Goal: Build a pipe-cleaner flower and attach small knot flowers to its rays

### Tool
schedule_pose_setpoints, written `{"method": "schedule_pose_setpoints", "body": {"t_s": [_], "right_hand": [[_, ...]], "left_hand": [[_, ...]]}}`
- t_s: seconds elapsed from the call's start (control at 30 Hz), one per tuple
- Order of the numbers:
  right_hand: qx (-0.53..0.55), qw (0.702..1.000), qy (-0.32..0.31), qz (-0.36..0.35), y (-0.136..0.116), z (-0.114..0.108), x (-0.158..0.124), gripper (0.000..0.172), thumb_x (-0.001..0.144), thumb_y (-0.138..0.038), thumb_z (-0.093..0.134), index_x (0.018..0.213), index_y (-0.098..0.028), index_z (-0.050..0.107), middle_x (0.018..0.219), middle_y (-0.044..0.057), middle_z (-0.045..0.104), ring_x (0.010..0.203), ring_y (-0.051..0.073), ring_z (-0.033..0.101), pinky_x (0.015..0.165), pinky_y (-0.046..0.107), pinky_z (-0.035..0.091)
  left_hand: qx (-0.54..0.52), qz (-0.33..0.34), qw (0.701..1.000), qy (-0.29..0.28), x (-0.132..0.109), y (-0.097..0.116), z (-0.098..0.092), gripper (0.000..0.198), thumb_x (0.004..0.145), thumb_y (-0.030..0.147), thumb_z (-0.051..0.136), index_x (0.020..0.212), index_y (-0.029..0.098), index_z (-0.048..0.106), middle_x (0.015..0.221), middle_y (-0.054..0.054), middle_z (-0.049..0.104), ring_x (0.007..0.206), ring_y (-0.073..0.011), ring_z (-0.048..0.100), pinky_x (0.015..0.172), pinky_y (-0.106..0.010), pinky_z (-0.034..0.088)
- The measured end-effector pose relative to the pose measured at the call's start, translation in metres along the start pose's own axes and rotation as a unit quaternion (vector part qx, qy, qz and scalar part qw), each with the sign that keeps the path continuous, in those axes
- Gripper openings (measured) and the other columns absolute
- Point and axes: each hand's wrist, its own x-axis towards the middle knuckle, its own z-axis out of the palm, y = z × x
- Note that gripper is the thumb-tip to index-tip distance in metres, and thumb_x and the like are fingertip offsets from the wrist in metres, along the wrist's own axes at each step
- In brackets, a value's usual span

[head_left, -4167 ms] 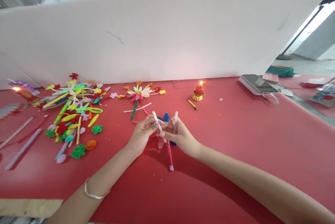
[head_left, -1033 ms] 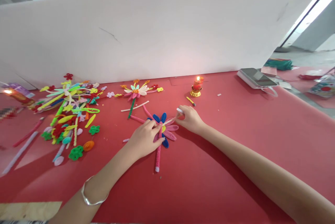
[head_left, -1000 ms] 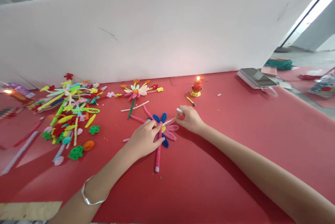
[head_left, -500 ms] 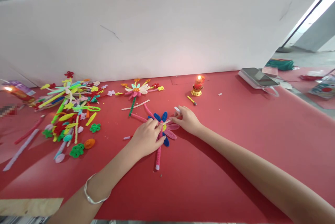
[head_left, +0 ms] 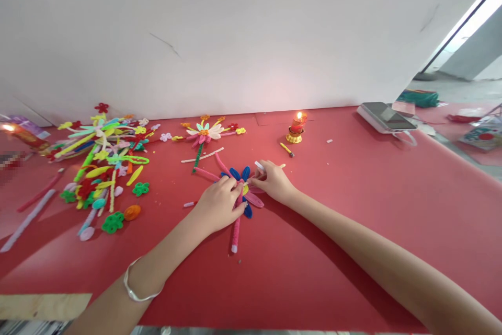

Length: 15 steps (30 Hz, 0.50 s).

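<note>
A fuzzy pipe-cleaner flower (head_left: 256,199) with blue and pink petals and a yellow centre lies flat on the red table (head_left: 333,251). My left hand (head_left: 221,201) rests over its left side, fingers bent, pressing the pink stem (head_left: 236,235) near the yellow centre. From the right, my right hand (head_left: 274,181) reaches to the flower's middle with its fingertips pinched. A short white stick (head_left: 259,166) pokes up out of that hand; its lower end is hidden. Further pink pipe-cleaner pieces (head_left: 207,173) run up and left from behind my left hand.
A lit red candle (head_left: 298,125) on a gold base stands behind, by the white board (head_left: 254,37), near a yellow stub (head_left: 287,149). Another finished flower (head_left: 204,132) lies back left. Colourful pipe-cleaner pieces (head_left: 113,222) heap up beside a second lit candle (head_left: 25,137). A power bank (head_left: 386,117) sits back right.
My right hand has shifted slightly left, closer to the yellow centre, with the white stick moving along. My left hand stays on the flower. The view has moved a little.
</note>
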Motion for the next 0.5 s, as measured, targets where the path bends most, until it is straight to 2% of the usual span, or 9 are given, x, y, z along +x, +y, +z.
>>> {"method": "schedule_pose_setpoints", "body": {"t_s": [0.5], "right_hand": [[-0.018,0.999,-0.014,-0.024,-0.0024,-0.0023,-0.0009,0.019,0.070,-0.017,0.062,0.064,-0.021,0.044,0.065,-0.001,0.048,0.069,0.015,0.048,0.060,0.026,0.038]], "left_hand": [[-0.033,-0.011,0.999,-0.004,-0.0003,-0.0033,0.0010,0.032,0.081,0.027,0.051,0.110,0.015,0.060,0.091,-0.009,0.056,0.093,-0.0224,0.052,0.075,-0.034,0.049]]}}
